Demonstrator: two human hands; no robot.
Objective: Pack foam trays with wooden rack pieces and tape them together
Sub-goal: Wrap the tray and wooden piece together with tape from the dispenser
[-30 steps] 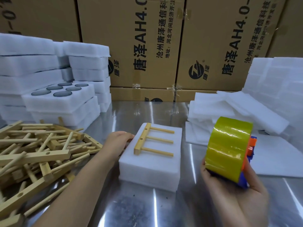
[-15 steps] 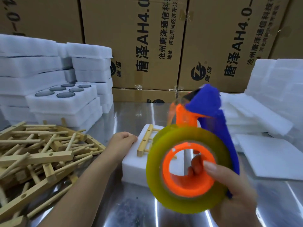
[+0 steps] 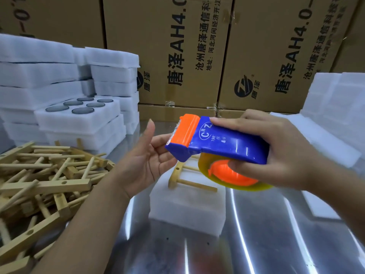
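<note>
Blue dispenser (image 3: 227, 143) with yellow tape hangs over the foam tray (image 3: 187, 206) on the bench (image 3: 256, 234). The right hand (image 3: 280, 155) grips it, fingers curled round its body. The left hand (image 3: 146, 161) is spread palm-up at the orange cutter, holding nothing. A rack piece (image 3: 175, 178) lies on the tray.

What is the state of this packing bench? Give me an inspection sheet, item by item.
Surface: shiny metal table, streaked with reflections.
Job's things: white foam tray block carrying a wooden pegged rack piece; blue-and-orange tape dispenser with yellow tape roll.
Clutter: pile of loose wooden rack pieces left; white foam tray stacks behind it; loose foam sheets right.
Grippers: right hand grips the dispenser; left hand open beside its cutter end.
Cables: nothing seen.
Surroundings: printed brown cardboard cartons behind.
</note>
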